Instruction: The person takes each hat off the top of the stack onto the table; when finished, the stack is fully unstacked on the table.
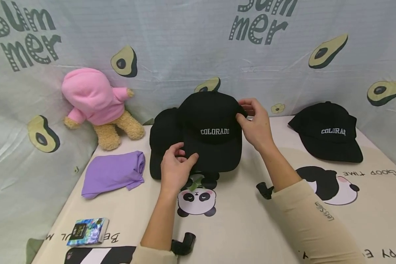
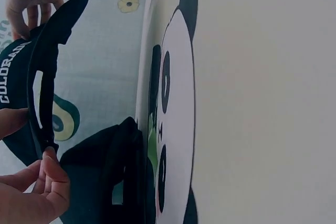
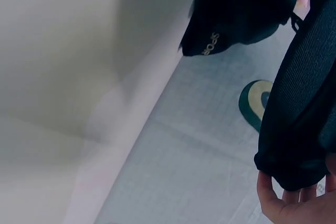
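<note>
A black baseball cap (image 1: 214, 112) with white COLORADO lettering is held up in front of me, its brim tilted down. My left hand (image 1: 175, 167) pinches the brim's left edge between thumb and fingers. On the other side, my right hand (image 1: 258, 126) grips the crown's edge, thumb in front and fingers behind. In the left wrist view the held cap's open underside (image 2: 47, 87) shows, raised off the table. Behind it to the left sits a second black cap (image 1: 161, 134), partly covered; some white lettering on it shows in the right wrist view.
Another black COLORADO cap (image 1: 330, 128) lies at the right. A teddy bear in a pink hoodie (image 1: 90, 97) leans on the back-left curtain. A folded purple cloth (image 1: 112, 174) and a small colourful box (image 1: 88, 231) lie on the left of the panda-print table (image 1: 237, 223).
</note>
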Demonstrator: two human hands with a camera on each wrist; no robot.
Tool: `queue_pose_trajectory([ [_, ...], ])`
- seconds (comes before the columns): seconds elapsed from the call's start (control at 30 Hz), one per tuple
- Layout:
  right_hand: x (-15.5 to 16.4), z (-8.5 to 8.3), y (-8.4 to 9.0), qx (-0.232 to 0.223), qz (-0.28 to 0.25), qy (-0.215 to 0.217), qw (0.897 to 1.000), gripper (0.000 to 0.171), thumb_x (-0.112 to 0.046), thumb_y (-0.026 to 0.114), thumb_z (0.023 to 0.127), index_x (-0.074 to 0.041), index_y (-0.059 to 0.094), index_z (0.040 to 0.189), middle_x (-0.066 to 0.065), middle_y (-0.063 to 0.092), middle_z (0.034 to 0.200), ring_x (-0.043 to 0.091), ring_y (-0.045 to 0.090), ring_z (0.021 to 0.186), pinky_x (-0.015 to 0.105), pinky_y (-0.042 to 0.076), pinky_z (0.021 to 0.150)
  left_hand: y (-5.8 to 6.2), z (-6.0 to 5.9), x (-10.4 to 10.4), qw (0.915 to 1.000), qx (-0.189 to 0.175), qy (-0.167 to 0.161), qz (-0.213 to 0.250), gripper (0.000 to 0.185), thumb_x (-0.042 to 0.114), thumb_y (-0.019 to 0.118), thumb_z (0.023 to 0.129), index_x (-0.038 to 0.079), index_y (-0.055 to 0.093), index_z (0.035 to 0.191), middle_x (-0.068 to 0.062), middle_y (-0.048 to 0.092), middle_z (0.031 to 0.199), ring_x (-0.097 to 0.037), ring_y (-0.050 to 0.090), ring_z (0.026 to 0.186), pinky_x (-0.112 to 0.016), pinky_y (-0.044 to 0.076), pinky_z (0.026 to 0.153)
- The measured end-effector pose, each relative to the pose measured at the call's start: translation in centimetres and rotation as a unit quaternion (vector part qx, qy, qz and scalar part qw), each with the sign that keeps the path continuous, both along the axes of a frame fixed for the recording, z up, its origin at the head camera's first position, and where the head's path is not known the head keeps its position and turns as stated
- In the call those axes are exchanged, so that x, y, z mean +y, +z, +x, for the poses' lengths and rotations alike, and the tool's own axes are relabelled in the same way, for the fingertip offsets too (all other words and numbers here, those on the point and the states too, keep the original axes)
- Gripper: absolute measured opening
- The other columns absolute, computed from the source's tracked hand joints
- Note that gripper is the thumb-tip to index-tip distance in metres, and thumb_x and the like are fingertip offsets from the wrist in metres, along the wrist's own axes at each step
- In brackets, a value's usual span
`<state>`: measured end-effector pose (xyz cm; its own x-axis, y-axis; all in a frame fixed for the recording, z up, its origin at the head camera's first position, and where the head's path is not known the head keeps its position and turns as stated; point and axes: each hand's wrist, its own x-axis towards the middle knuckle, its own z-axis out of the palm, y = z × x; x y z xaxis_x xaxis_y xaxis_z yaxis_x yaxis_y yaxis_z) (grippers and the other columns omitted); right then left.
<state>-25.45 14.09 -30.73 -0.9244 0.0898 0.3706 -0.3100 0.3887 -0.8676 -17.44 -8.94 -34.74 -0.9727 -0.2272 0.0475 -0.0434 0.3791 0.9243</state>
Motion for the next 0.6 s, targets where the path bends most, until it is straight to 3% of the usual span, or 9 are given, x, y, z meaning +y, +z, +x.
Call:
queue_pose_trajectory([
  [0.6, 3.5, -0.1, -0.8, -0.010, 0.013, -0.052, 0.999, 0.033, -0.009, 0.058, 0.098, -0.004, 0.060, 0.131, 0.019, 0.062, 0.134, 0.031, 0.057, 0.126, 0.051, 0.046, 0.111, -1.7, -1.2, 3.4, 0.9961, -0.039, -0.069, 0.040, 0.060, 0.015, 0.079, 0.090, 0.007, 0.057, 0.145, -0.012, 0.060, 0.118, -0.022, 0.064, 0.098, -0.030, 0.054, 0.077],
])
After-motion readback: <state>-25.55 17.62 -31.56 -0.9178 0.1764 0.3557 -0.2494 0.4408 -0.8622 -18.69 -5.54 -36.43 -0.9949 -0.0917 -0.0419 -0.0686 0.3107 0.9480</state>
